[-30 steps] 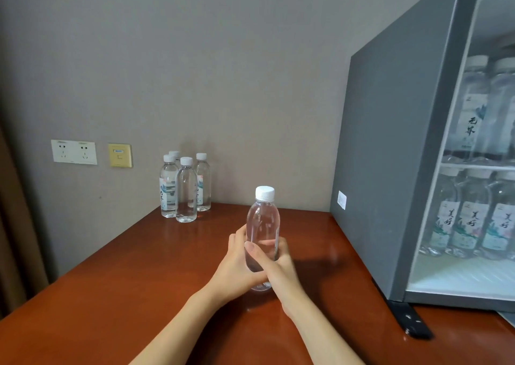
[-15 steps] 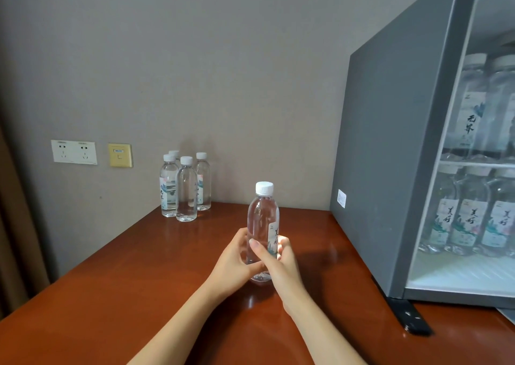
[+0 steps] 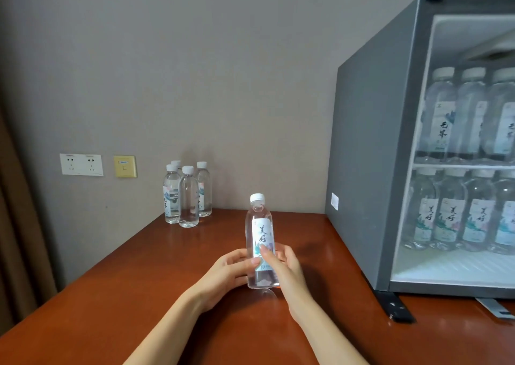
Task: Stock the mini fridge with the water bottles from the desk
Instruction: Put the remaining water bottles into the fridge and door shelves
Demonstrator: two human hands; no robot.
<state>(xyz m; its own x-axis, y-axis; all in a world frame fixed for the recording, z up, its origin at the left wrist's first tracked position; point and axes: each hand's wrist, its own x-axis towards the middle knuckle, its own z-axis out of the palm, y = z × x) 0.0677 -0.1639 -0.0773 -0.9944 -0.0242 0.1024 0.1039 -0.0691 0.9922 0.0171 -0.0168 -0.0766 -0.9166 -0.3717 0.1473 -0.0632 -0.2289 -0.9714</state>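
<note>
Four water bottles (image 3: 187, 194) waited at the counter's (image 3: 111, 295) far left. Mid-counter, the left hand (image 3: 228, 274) and right hand (image 3: 287, 267) both curled round one upright bottle (image 3: 260, 239). Right, the mini fridge (image 3: 370, 155) already held two shelves of stocked bottles (image 3: 451, 220); five seemingly remained.

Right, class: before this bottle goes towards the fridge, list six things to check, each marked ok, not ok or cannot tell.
1. Grip: ok. The left hand and the right hand both grip the bottle low down.
2. Cap on: ok.
3. Bottle upright: ok.
4. Fridge door open: cannot tell; the inside looks hazy, as if seen through glass.
5. Room inside: ok. A bare floor lies in front of the lower row of bottles.
6. Path over the desk to the fridge: ok, nothing stands between.
</note>
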